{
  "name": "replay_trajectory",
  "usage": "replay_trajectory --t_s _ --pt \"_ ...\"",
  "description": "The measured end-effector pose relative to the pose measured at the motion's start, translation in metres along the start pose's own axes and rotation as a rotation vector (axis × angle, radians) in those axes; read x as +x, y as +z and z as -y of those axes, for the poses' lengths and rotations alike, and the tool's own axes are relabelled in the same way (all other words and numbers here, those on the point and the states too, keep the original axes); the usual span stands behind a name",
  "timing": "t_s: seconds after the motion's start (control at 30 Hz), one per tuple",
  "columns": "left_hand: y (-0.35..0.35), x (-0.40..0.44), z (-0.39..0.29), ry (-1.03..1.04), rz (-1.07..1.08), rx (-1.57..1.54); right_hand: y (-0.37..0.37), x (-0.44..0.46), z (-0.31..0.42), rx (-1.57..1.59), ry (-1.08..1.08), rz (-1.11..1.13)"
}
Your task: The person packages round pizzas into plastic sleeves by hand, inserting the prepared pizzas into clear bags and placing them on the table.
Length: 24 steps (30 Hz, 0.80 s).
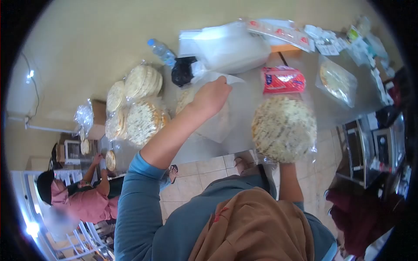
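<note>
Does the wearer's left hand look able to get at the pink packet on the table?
Probably yes: bare tabletop lies between the left hand and the pink packet, though the hand seems closed on a thin sheet it would likely have to release.

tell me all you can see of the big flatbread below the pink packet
The flatbread is round, pale, darkly mottled, seemingly in clear plastic showing at its lower edge. Its broad face is toward the camera, overlapping the table edge in view. The right forearm runs behind it; the right hand is hidden.
</note>
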<state>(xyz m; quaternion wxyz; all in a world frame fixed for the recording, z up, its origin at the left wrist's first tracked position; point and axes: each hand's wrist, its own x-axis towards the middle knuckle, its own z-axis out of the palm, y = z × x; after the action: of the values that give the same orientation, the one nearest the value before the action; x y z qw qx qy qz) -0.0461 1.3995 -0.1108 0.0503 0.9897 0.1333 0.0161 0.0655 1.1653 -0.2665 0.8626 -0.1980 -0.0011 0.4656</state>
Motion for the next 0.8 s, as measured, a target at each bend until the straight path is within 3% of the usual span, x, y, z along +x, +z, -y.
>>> replay_trajectory --t_s 0.1,0.17,0.33,0.6,0.8 --pt "0.027 0.027 -0.038 0.175 -0.032 -0.084 -0.027 -0.050 0.043 -0.102 -0.085 -0.110" --pt "0.046 0.042 -0.073 0.064 0.195 -0.128 -0.040 -0.080 0.056 -0.143 -0.116 -0.177" --pt "0.081 0.058 -0.134 0.304 0.305 -0.079 -0.060 -0.109 0.072 -0.192 -0.132 -0.275" --pt "0.117 0.070 -0.154 0.365 0.393 -0.094 -0.071 -0.102 0.071 -0.243 0.001 -0.252" --pt "0.126 0.067 -0.144 0.260 0.386 -0.122 -0.068 -0.065 0.057 -0.287 0.174 -0.130"
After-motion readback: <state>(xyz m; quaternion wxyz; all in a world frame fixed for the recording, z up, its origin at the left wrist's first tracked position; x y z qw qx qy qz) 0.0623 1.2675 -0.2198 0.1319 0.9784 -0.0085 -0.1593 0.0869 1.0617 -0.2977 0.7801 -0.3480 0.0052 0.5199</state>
